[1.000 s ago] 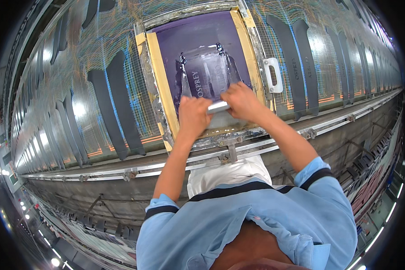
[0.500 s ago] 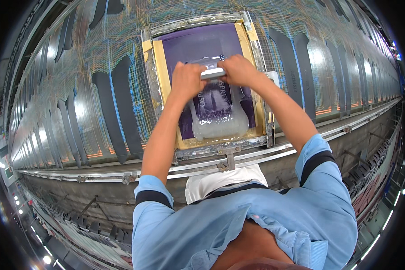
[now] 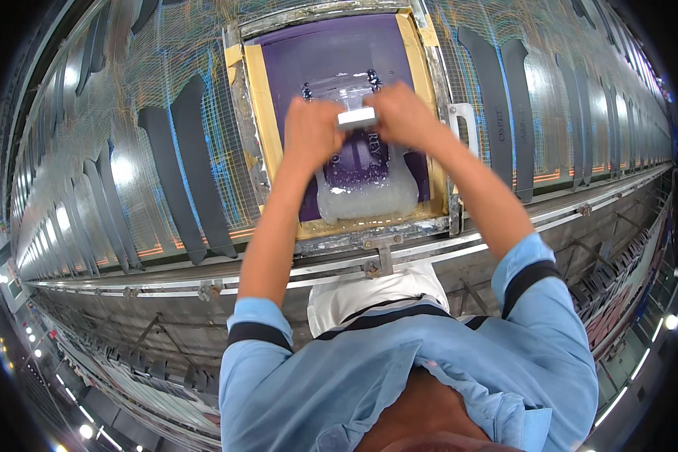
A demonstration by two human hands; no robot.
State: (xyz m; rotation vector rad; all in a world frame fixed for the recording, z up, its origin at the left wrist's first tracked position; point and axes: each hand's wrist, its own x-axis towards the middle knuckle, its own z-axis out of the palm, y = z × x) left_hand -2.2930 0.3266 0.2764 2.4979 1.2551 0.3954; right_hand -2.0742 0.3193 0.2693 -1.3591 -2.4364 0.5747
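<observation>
Both hands grip a short squeegee with a pale metal bar (image 3: 357, 117) over a purple screen (image 3: 297, 53). My left hand (image 3: 314, 129) is closed on its left end, my right hand (image 3: 398, 114) on its right end. The screen sits in a worn frame (image 3: 316, 23) lined with yellow tape (image 3: 416, 53). Translucent grey ink (image 3: 368, 203) pools around the printed design on the screen's near half, and dark glossy blobs lie just above the hands. The squeegee's blade is hidden.
A long printing table spreads to both sides, carrying dark cut panels (image 3: 495, 113) over coloured guide lines. A white handle (image 3: 465, 128) is on the frame's right. A metal rail (image 3: 477, 241) with clamps runs along the near edge, before my waist.
A second ago the squeegee was at the screen's near half. By half a second ago my hands had pushed it toward the far half, where they remain, slightly shifted.
</observation>
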